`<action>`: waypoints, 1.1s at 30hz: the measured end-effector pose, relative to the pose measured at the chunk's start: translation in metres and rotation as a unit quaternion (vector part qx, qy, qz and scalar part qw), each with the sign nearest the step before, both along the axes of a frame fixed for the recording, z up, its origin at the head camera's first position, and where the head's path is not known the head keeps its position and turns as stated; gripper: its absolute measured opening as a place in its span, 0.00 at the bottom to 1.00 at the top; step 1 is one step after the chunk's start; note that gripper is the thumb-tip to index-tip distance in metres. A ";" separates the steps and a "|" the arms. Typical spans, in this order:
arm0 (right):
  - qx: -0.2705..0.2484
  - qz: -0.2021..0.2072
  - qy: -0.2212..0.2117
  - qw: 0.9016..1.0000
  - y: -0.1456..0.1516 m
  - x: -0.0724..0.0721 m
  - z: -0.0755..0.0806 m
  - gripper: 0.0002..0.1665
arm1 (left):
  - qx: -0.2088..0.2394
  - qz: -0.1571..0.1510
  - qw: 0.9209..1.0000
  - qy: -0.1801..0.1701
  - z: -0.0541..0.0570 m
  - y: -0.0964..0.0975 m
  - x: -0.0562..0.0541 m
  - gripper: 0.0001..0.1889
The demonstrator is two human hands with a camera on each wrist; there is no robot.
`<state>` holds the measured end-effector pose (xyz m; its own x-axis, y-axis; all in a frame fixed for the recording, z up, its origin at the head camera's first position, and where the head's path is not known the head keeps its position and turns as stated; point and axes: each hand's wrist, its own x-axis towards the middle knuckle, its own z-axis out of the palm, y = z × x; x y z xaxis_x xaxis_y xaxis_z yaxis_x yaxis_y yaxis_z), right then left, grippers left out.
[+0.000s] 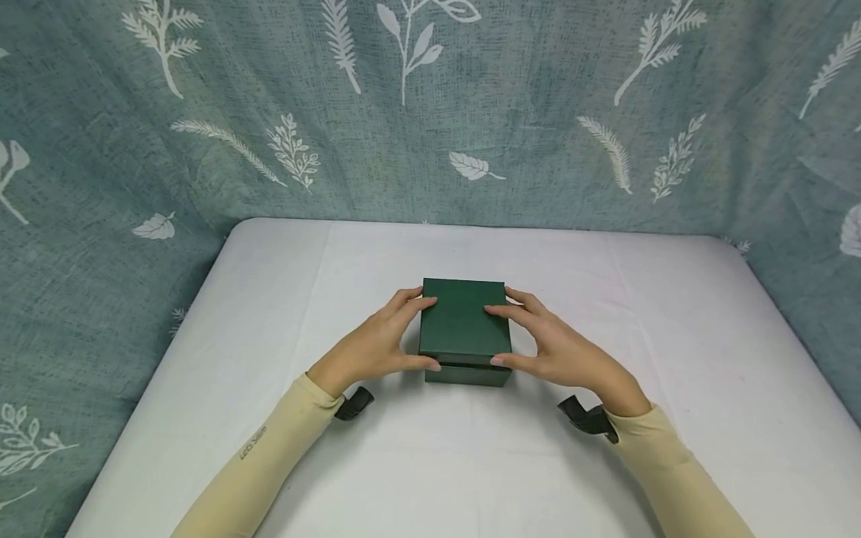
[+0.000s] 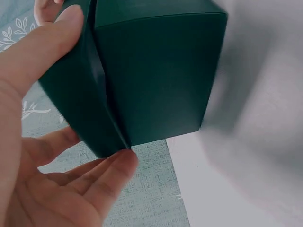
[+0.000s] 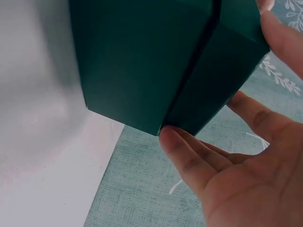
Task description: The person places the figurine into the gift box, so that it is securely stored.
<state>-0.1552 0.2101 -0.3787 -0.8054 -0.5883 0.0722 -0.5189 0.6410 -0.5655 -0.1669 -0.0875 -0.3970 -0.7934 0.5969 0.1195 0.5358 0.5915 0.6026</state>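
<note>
A dark green box (image 1: 464,375) stands near the middle of the white table, its matching lid (image 1: 463,317) on top. A dark gap runs between the lid's lower edge and the box body, plain in both wrist views. My left hand (image 1: 377,340) grips the lid's left side, thumb at the front edge and fingers at the back corner. On the opposite side my right hand (image 1: 561,344) holds the lid the same way, its index finger lying over the top. In the left wrist view, fingertips (image 2: 125,158) touch the lid's lower rim. The box's inside is hidden.
The white-covered table (image 1: 377,463) spreads around the box on all sides. Behind it and at both sides hangs a blue-green curtain (image 1: 525,134) with white leaf prints. Black straps (image 1: 354,403) stick out at both wrists beside the cream sleeves.
</note>
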 end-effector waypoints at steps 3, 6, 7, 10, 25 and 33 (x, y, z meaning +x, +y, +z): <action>0.006 0.000 0.002 1.000 -0.001 0.000 -0.001 0.42 | -0.005 -0.003 1.000 0.006 -0.002 0.000 -0.001 0.48; 0.008 -0.001 0.005 1.000 -0.001 0.001 0.000 0.42 | 0.000 -0.007 1.000 0.009 -0.002 0.001 0.000 0.48; 0.008 -0.002 0.005 1.000 -0.001 0.001 0.000 0.42 | 0.002 -0.008 1.000 0.010 -0.002 0.001 0.000 0.48; 0.007 0.000 0.004 1.000 0.000 0.001 0.000 0.42 | 0.002 -0.008 1.000 0.010 -0.002 0.001 0.000 0.49; 0.012 0.000 -0.010 1.000 0.007 -0.003 0.000 0.40 | 0.005 -0.011 1.000 0.003 -0.008 0.007 0.001 0.48; 0.021 -0.001 -0.041 0.999 0.008 -0.001 -0.001 0.39 | -0.021 -0.010 1.000 -0.017 -0.007 0.007 0.002 0.48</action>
